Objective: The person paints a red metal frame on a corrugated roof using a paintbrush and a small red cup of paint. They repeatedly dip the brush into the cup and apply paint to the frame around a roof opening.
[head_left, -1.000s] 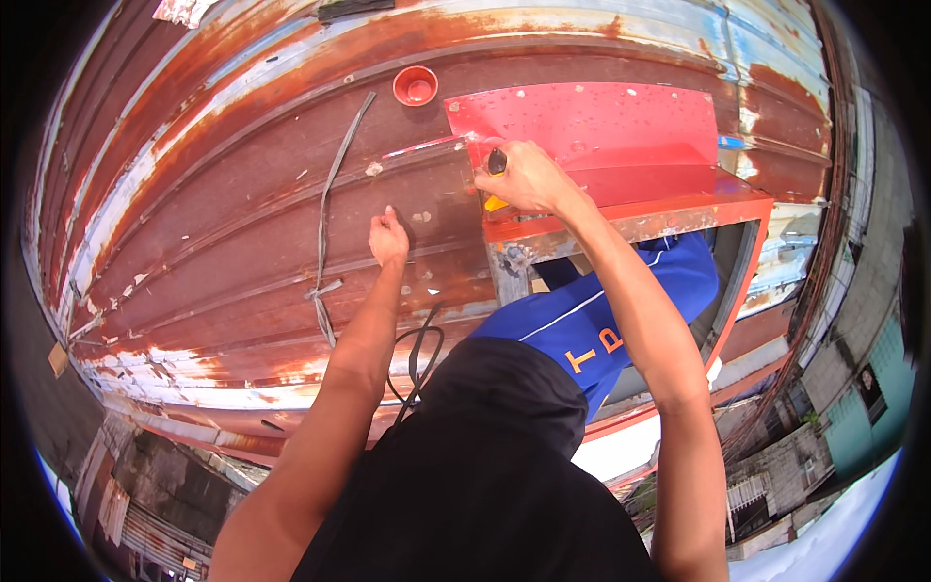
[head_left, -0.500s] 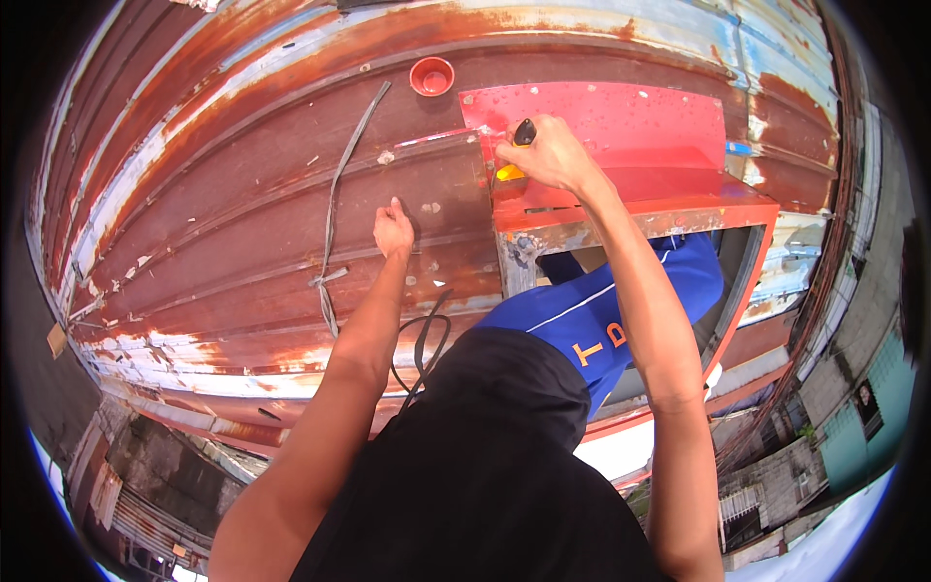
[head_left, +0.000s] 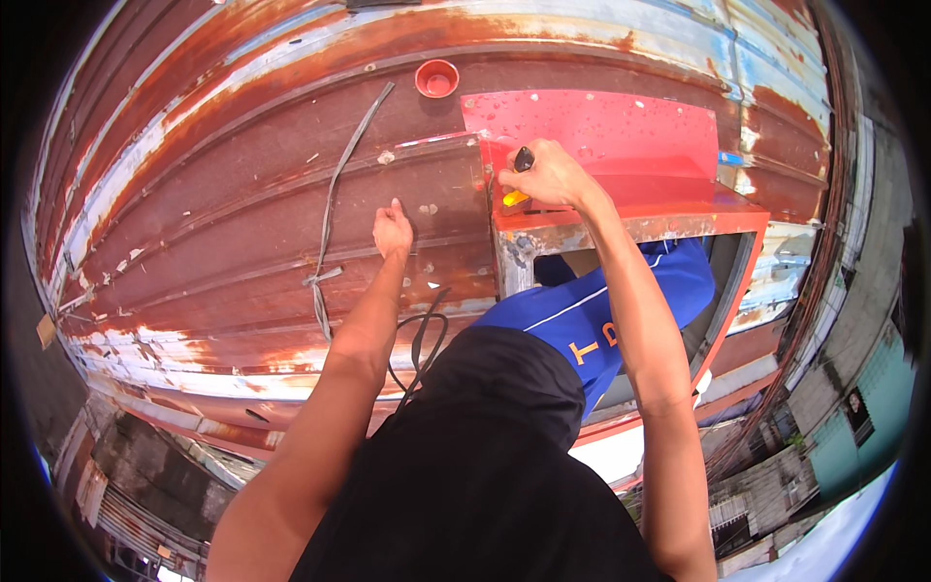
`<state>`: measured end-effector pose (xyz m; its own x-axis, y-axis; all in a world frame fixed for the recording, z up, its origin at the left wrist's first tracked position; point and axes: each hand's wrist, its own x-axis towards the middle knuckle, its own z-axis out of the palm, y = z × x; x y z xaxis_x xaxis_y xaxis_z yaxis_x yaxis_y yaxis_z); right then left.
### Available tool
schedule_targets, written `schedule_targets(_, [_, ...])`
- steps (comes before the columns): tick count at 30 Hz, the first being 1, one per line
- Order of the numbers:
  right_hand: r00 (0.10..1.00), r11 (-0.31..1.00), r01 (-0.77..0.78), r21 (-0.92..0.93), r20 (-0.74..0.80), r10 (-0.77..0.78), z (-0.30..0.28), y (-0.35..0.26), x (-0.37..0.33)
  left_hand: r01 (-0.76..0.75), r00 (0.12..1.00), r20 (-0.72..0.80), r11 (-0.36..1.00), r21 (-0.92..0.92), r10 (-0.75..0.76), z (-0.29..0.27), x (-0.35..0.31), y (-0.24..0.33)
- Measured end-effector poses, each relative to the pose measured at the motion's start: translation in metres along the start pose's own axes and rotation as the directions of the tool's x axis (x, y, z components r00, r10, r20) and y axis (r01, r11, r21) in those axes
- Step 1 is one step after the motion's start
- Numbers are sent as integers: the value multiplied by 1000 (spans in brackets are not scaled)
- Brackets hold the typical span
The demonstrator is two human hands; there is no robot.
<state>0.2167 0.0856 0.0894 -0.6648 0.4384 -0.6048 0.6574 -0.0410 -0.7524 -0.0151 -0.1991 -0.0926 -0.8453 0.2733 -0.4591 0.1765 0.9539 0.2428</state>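
My right hand (head_left: 551, 175) is closed around a tool with a black handle end (head_left: 524, 158) and a yellow part (head_left: 515, 198) low beside the fingers. Its working end is hidden, so I cannot tell its kind. The hand is over the left end of a red-painted ledge (head_left: 621, 197) along the frame of a roof opening. A red sheet panel (head_left: 601, 131) dotted with drops lies behind it. Over the brown metal roof (head_left: 262, 194), my left hand (head_left: 393, 230) holds nothing visible; a finger points forward. Whether it touches the roof I cannot tell.
A small red cup (head_left: 437, 80) stands on the roof beyond my hands. A grey strap (head_left: 335, 199) lies to the left, and a dark cable (head_left: 419, 351) loops beside my waist. My blue-clad legs (head_left: 553, 310) go into the opening. Rusty roof ridges (head_left: 291, 58) run across.
My right hand with the tool has shifted slightly nearer to me along the ledge's left end. My left hand stays about where it was. The whole view has turned slightly.
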Motion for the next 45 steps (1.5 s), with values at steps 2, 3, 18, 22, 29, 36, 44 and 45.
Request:
schedule_targets(2, [996, 999, -48, -6, -74, 48, -12, -6, 2, -23, 1000, 0, 999, -22, 23, 0, 2, 0])
schedule_targets(3, [991, 997, -73, -8, -111, 72, -15, -7, 6, -18, 1000, -7, 1000, -6, 18, -1, 3, -1])
schedule_targets(18, [993, 996, -27, -88, -113, 17, -4, -7, -12, -49, 998, 29, 999, 0, 49, 4, 3, 13])
schedule_targets(22, [973, 1000, 10, -19, -228, -14, -8, -7, -6, -64, 998, 14, 998, -5, 64, -1, 1, 15])
schedule_targets(29, [986, 998, 56, -32, -158, -60, 4, 5, -4, -76, 997, 20, 997, -9, 76, -8, 6, 34])
schedule_targets(36, [968, 994, 107, -22, -224, -109, 20, 18, -6, -152, 988, -23, 987, -46, 151, -3, 17, 47])
schedule_targets(44, [935, 988, 155, -22, -320, -153, 10, 17, -14, -182, 983, -4, 982, -50, 182, 10, 26, 54])
schedule_targets(45, [943, 988, 154, -22, -294, -154, 23, 27, -14, -219, 976, -6, 975, -40, 219, 11, 26, 60])
